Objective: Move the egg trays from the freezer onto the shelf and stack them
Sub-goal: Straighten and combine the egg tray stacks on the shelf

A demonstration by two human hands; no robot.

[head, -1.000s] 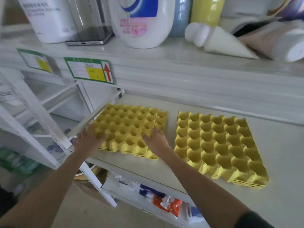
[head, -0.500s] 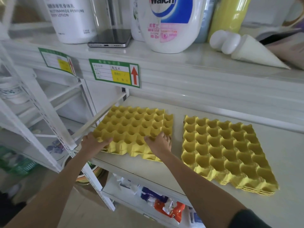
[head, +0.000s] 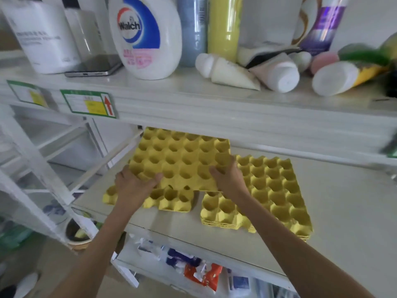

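Note:
A yellow egg tray (head: 182, 158) is lifted and tilted above the white shelf (head: 343, 201). My left hand (head: 134, 186) grips its near left corner and my right hand (head: 227, 179) grips its near right corner. Under it another yellow egg tray (head: 169, 198) lies flat on the shelf, mostly hidden. To the right sits a small stack of yellow egg trays (head: 272, 194), its left edge partly covered by the raised tray and my right hand.
The upper shelf (head: 214, 100) hangs close above, carrying a Walch bottle (head: 146, 37), a phone (head: 94, 67), other bottles and lying tubes. A white frame post (head: 38, 168) stands at the left. Packets (head: 199, 272) fill the lower shelf.
Both hands took hold of the top tray of the left pile and raised it off the one beneath, shifting it slightly right and tilting it. The camera moved closer.

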